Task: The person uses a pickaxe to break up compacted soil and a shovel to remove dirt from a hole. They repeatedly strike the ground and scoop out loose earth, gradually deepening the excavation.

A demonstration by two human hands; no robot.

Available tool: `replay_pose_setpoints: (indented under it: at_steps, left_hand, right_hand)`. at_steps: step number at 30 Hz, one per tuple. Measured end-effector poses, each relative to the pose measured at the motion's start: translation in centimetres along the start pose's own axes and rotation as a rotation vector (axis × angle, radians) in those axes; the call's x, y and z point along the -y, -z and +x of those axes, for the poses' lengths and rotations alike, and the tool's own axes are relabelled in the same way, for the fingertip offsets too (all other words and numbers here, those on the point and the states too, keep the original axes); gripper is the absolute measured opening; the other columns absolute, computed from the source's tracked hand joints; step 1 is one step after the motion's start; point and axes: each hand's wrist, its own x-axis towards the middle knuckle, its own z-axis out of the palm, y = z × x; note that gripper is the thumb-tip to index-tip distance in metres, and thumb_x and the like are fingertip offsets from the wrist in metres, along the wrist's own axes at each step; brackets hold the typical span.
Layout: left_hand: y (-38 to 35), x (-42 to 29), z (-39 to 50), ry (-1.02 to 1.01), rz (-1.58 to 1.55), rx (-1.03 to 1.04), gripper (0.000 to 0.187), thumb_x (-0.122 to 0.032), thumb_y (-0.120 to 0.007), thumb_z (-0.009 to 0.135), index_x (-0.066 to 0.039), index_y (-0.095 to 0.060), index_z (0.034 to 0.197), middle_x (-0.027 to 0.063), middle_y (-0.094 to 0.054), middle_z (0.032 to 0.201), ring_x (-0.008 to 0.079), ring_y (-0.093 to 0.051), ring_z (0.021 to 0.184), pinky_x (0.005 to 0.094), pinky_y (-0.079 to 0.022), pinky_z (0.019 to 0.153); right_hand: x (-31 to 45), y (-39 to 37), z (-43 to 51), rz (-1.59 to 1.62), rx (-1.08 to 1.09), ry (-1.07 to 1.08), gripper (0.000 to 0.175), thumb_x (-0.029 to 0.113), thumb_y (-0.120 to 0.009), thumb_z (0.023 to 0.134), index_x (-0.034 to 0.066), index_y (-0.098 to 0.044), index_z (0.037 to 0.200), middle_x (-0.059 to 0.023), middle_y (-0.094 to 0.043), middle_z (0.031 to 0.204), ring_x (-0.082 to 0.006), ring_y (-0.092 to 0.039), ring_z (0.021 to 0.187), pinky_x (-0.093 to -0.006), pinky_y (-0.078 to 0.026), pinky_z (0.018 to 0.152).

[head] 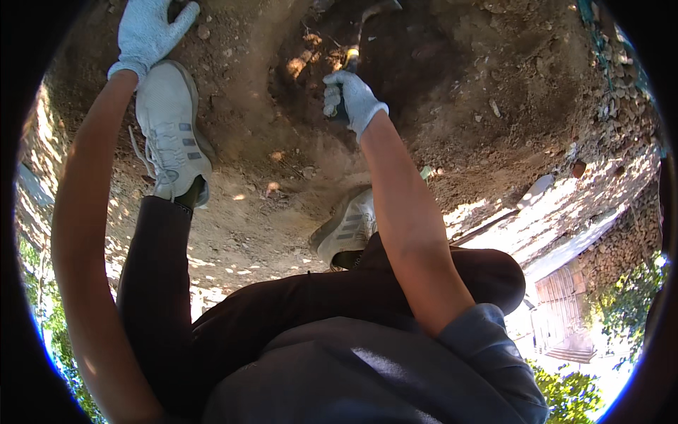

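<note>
My right hand (pixel 354 98), in a pale knitted glove, is closed around the dark handle of a short hand tool (pixel 356 53). A yellow band circles the tool where the handle meets its metal shank. The shank bends to the right at the picture's top edge, over a dark hollow in the soil (pixel 408 58). Whether it touches the dirt I cannot tell. My left hand (pixel 151 34), gloved the same way, is beyond the toe of my left shoe (pixel 168 119), thumb apart and nothing held. The top edge cuts off some of its fingertips.
Sunlit clods (pixel 304 58) lie left of the tool. My right shoe (pixel 349 225) stands behind the hollow, partly hidden by my forearm. A flat stone (pixel 536 191) and a reddish stone fragment (pixel 579 169) lie at the right. Dry leaves (pixel 625 106) and green netting (pixel 598 42) edge the ground.
</note>
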Motion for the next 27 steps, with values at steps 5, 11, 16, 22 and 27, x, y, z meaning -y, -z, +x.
replay_pose_setpoints:
  at_steps: [5,11,16,22,27]
  left_hand:
    - [0.8,-0.8,0.1,0.079,0.028,0.100,0.028,-0.027,-0.077,0.089,-0.010,-0.057,0.097,0.0064,-0.054,0.091,0.0293,-0.058,0.090,0.0420,-0.046,0.083]
    - [0.3,0.1,0.1,0.017,0.036,0.031,0.029,-0.029,-0.078,0.089,-0.009,-0.059,0.099,0.0077,-0.057,0.092,0.0305,-0.060,0.089,0.0415,-0.047,0.082]
    - [0.0,0.6,0.1,-0.006,0.020,0.044,0.030,-0.030,-0.078,0.089,-0.009,-0.059,0.099,0.0083,-0.058,0.093,0.0315,-0.061,0.088,0.0418,-0.048,0.081]
    - [0.2,0.0,-0.2,0.042,0.007,0.106,0.030,-0.030,-0.078,0.089,-0.009,-0.059,0.099,0.0073,-0.058,0.093,0.0297,-0.060,0.088,0.0409,-0.047,0.083]
    - [0.3,0.1,-0.3,0.017,-0.010,0.058,0.028,-0.028,-0.078,0.089,-0.008,-0.059,0.096,0.0079,-0.057,0.090,0.0301,-0.060,0.086,0.0416,-0.048,0.081]
  right_hand:
    - [-2.2,-2.4,-3.5,0.261,-0.080,0.352,0.020,0.010,-0.063,0.087,0.0145,-0.046,0.080,-0.0002,-0.041,0.058,-0.0167,-0.042,0.047,-0.0369,-0.042,0.047]
    - [-2.5,-6.8,-0.9,0.411,-0.065,1.013,0.006,0.003,-0.060,0.086,0.0065,-0.054,0.085,-0.0056,-0.051,0.059,-0.0212,-0.051,0.049,-0.0398,-0.053,0.052]
    - [-1.6,-8.0,4.4,-0.059,-0.120,0.219,0.007,0.007,-0.063,0.089,0.0024,-0.057,0.087,-0.0067,-0.054,0.064,-0.0208,-0.051,0.049,-0.0404,-0.052,0.048]
    - [-3.4,-4.7,-4.4,0.304,0.008,0.267,0.013,0.002,-0.063,0.083,0.0068,-0.051,0.081,-0.0045,-0.047,0.059,-0.0193,-0.047,0.043,-0.0404,-0.046,0.042]
    - [-1.5,-5.7,-3.4,0.502,0.000,0.820,0.012,0.011,-0.058,0.080,0.0105,-0.050,0.070,-0.0028,-0.042,0.054,-0.0199,-0.043,0.043,-0.0404,-0.045,0.044]
